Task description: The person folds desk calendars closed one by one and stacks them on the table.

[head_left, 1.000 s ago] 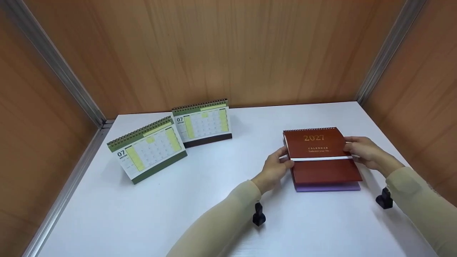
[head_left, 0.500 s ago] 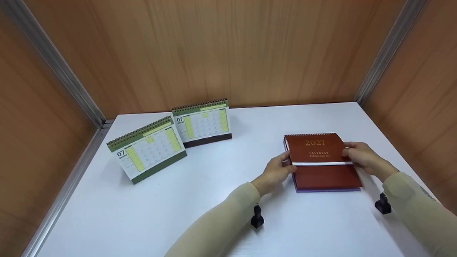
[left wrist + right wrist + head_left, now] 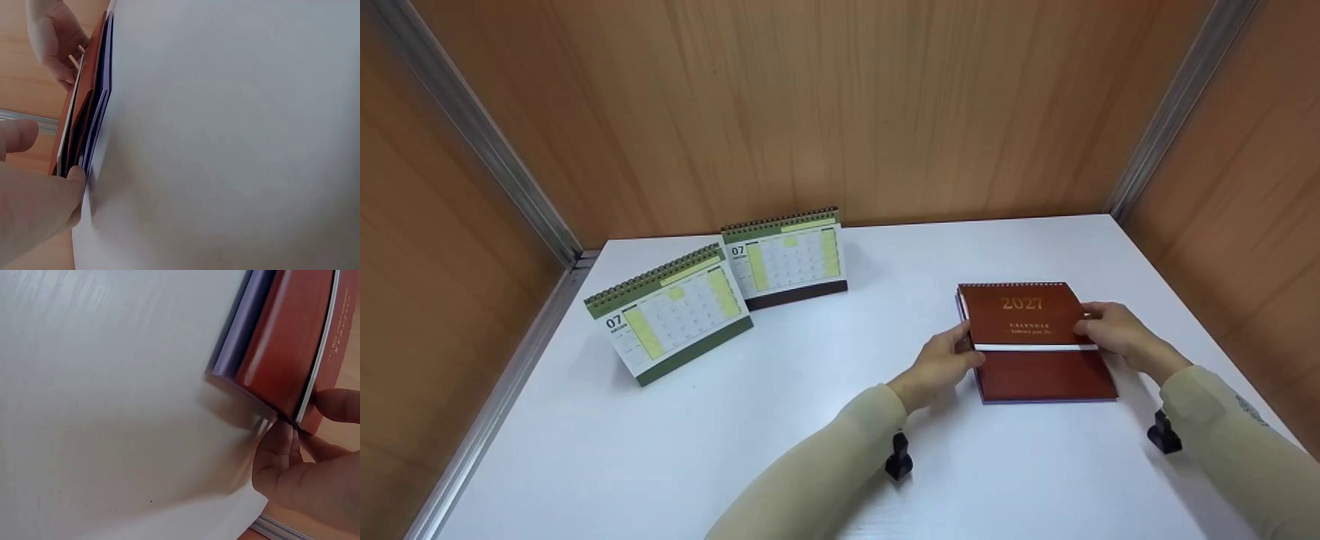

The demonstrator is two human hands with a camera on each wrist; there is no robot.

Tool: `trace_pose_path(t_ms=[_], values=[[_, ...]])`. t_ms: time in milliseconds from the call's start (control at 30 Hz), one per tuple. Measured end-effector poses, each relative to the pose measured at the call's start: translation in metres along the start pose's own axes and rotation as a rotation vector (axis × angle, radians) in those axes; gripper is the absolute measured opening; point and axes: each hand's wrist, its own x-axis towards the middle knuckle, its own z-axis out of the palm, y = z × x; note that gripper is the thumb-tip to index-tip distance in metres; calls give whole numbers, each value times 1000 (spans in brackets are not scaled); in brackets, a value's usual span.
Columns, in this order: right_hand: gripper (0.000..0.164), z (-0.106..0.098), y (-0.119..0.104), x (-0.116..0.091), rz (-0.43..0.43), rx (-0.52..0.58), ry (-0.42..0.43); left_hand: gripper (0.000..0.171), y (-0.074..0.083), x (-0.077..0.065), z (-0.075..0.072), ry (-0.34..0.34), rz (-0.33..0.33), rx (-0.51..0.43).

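A dark red desk calendar (image 3: 1024, 360) marked 2027 lies low over a purple one of similar size, its spiral binding away from me. Only thin edges of the purple calendar (image 3: 242, 332) show beneath it; the right wrist view has them clearest. My left hand (image 3: 936, 367) holds the red calendar's left side, thumb by the cover and fingers at the edge. At the opposite side my right hand (image 3: 1125, 337) pinches it, thumb on top and fingertips against the edge. Narrow gaps between the layered boards appear in the left wrist view.
Two green-and-white desk calendars stand propped at the left: a nearer one (image 3: 671, 315) with a green base and a farther one (image 3: 787, 259) with a dark base. Wood-grain panels (image 3: 840, 112) enclose the white table (image 3: 780, 435) behind and on both sides.
The red calendar has come down and slightly toward me, both hands with it. Its front edge now nearly covers the purple strip that showed earlier. The green calendars have stayed put.
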Motion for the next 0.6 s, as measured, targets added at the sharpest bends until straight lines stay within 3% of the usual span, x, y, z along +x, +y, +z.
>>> trace_pose_path(t_ms=[333, 600], values=[[68, 4, 0, -2, -44, -66, -16, 75, 4, -5, 2, 11, -43, 115], [67, 5, 0, -3, -39, -110, -12, 51, 2, -1, -1, -75, 54, 54]])
